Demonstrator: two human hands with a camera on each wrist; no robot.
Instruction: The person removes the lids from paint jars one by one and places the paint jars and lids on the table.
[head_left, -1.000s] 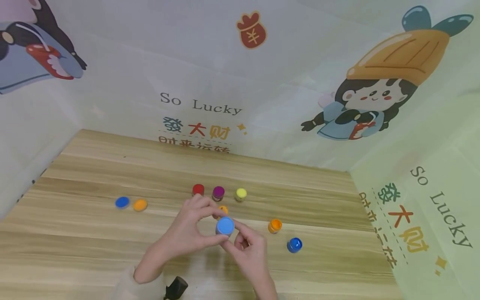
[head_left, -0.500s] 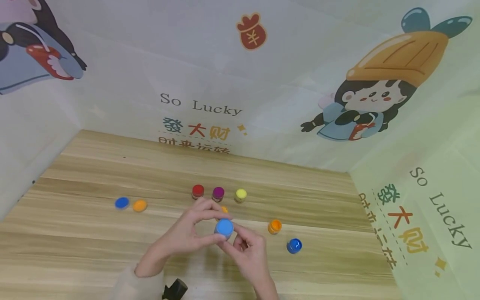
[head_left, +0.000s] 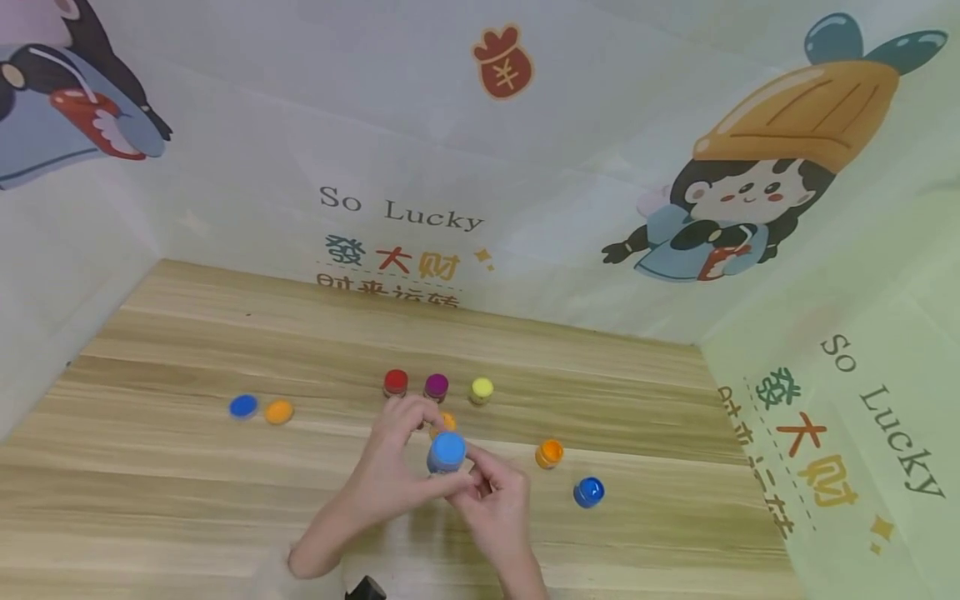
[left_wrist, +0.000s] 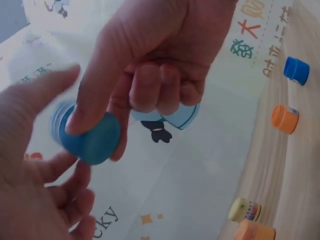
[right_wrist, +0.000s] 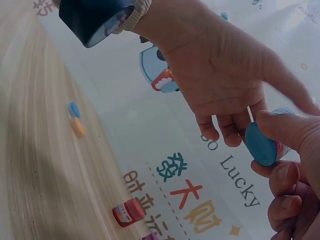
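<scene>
A small paint jar (head_left: 447, 452) with a light blue lid is held above the table in the head view. My right hand (head_left: 495, 508) pinches it between thumb and forefinger; the right wrist view shows the thumb on the lid's edge (right_wrist: 260, 143). Around the jar's other side is my left hand (head_left: 386, 471), thumb spread and fingers loosely bent. In the left wrist view the left thumb (left_wrist: 52, 90) is blurred and stands apart from the jar. Some left fingertips lie close by the jar; whether they touch it is unclear.
Behind the hands stand lidded jars: red (head_left: 396, 383), purple (head_left: 437, 387) and yellow (head_left: 482, 390), with an orange one (head_left: 446, 423) partly hidden. Uncapped orange (head_left: 550, 453) and blue (head_left: 589, 492) jars stand right. Blue (head_left: 243, 407) and orange (head_left: 279, 412) lids lie left.
My left hand has loosened from the jar and turned, its thumb shifting right and its forearm moving right. The jar has tilted slightly while my right hand keeps hold of it.
</scene>
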